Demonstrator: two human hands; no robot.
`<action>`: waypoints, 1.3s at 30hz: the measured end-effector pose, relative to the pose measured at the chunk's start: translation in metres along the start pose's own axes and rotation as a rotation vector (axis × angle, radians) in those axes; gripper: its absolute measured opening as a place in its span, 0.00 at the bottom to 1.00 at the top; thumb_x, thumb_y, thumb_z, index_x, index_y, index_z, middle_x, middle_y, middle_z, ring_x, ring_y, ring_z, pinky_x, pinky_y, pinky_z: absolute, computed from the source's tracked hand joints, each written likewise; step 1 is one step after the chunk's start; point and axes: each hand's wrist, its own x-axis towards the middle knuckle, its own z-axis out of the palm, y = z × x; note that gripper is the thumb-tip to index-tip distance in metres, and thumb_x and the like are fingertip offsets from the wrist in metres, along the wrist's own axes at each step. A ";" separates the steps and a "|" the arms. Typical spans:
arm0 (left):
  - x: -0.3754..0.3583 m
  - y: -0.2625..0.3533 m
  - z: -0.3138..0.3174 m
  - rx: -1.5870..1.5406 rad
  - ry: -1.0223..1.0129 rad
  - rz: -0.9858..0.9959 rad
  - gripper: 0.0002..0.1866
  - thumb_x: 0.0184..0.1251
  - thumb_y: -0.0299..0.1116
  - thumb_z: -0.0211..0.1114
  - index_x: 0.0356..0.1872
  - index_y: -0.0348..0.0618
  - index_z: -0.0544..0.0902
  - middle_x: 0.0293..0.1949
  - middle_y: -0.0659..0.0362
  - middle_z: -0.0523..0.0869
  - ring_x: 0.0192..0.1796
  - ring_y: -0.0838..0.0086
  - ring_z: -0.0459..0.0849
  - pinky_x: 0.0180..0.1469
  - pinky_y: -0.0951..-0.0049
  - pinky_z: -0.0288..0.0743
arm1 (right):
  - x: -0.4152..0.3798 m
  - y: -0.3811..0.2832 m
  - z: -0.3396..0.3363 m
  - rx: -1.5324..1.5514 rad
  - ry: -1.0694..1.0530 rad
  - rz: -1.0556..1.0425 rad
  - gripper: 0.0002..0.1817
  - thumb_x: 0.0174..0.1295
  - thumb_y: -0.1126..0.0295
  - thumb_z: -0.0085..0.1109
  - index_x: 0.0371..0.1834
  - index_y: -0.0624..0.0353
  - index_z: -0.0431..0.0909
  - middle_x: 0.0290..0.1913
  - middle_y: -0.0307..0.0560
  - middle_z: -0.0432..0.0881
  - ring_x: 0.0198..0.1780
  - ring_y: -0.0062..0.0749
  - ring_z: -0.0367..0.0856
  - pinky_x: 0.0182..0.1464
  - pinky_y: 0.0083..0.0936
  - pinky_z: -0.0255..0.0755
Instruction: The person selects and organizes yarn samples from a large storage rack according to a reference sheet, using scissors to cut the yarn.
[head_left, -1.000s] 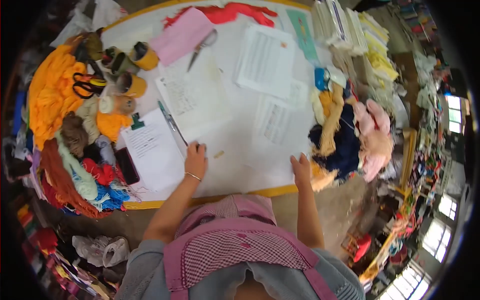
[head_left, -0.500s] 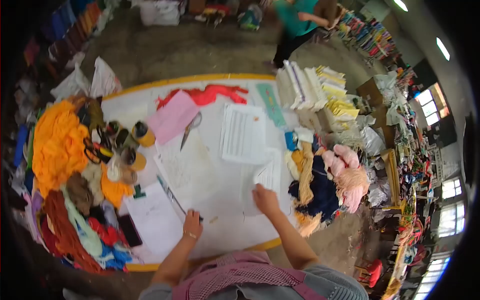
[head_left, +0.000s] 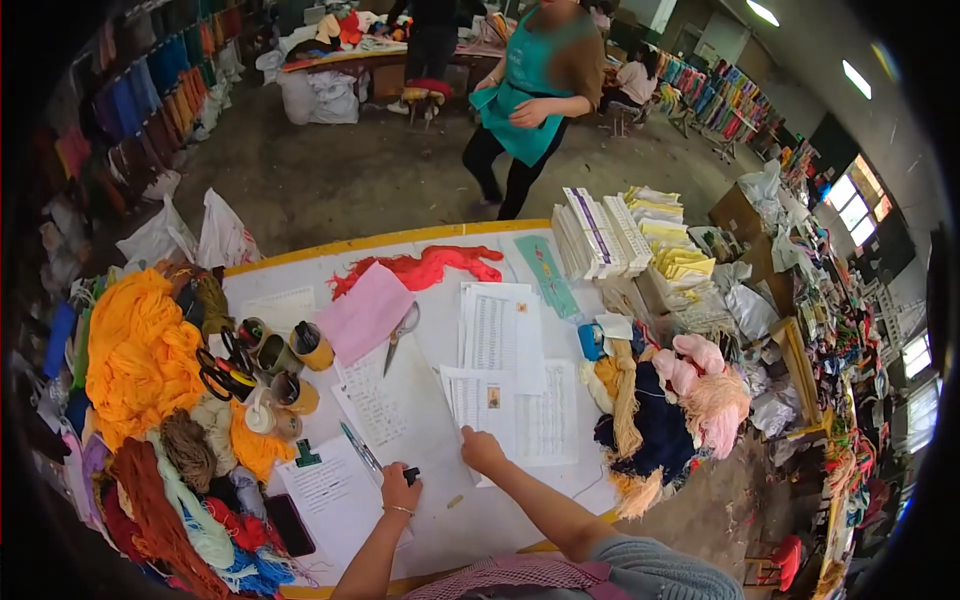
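My left hand [head_left: 401, 492] rests on the table with its fingers curled round a small black object [head_left: 411, 476], whose kind I cannot make out. Just beyond it, a slim pen-like tool [head_left: 362, 452] lies at the edge of a clipped white sheet [head_left: 330, 505]. With closed fingers my right hand [head_left: 483, 452] pinches the lower left part of a printed sheet [head_left: 468, 398] bearing a small coloured picture. That sheet overlaps another printed sheet [head_left: 500, 330] above and a printed sheet [head_left: 548, 420] to the right.
Yarn heaps stand left, with an orange bundle [head_left: 140, 350], and right, with a navy bundle [head_left: 650, 415]. Scissors [head_left: 402, 335] lie by pink paper [head_left: 368, 312]. Cups of tools [head_left: 310, 345], a phone [head_left: 290, 525] and stacked white packs [head_left: 600, 235] surround the papers. A person in a teal apron [head_left: 530, 90] stands beyond.
My right hand has moved left and down, bringing the pictured sheet leftward over the others. My left hand still holds the black object. The view has tilted up, and the aproned person shows more fully.
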 end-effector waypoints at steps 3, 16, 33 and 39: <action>0.019 -0.014 0.005 0.008 0.093 0.048 0.18 0.44 0.31 0.67 0.38 0.44 0.73 0.39 0.49 0.73 0.41 0.52 0.76 0.42 0.56 0.73 | -0.001 -0.005 0.003 0.049 -0.075 0.046 0.12 0.53 0.72 0.48 0.40 0.64 0.67 0.29 0.68 0.79 0.36 0.66 0.78 0.41 0.53 0.72; 0.017 -0.019 0.007 -0.034 0.062 -0.058 0.17 0.45 0.34 0.68 0.38 0.46 0.76 0.38 0.51 0.75 0.42 0.56 0.78 0.42 0.62 0.75 | -0.042 0.019 -0.005 0.275 0.219 -0.039 0.15 0.61 0.65 0.59 0.46 0.61 0.75 0.41 0.56 0.81 0.41 0.49 0.81 0.42 0.38 0.74; 0.124 -0.033 -0.047 0.124 0.363 -0.166 0.19 0.46 0.31 0.65 0.42 0.45 0.73 0.44 0.51 0.74 0.42 0.52 0.79 0.42 0.57 0.77 | -0.097 0.152 -0.035 -0.197 0.052 0.039 0.37 0.59 0.64 0.59 0.69 0.66 0.55 0.71 0.61 0.54 0.72 0.52 0.54 0.69 0.38 0.54; 0.170 -0.036 -0.073 0.419 0.315 -0.342 0.21 0.48 0.32 0.66 0.47 0.49 0.74 0.46 0.51 0.75 0.44 0.53 0.79 0.41 0.54 0.76 | -0.097 0.155 -0.037 -0.133 0.042 -0.014 0.37 0.57 0.67 0.61 0.68 0.68 0.55 0.70 0.64 0.54 0.71 0.55 0.54 0.69 0.39 0.55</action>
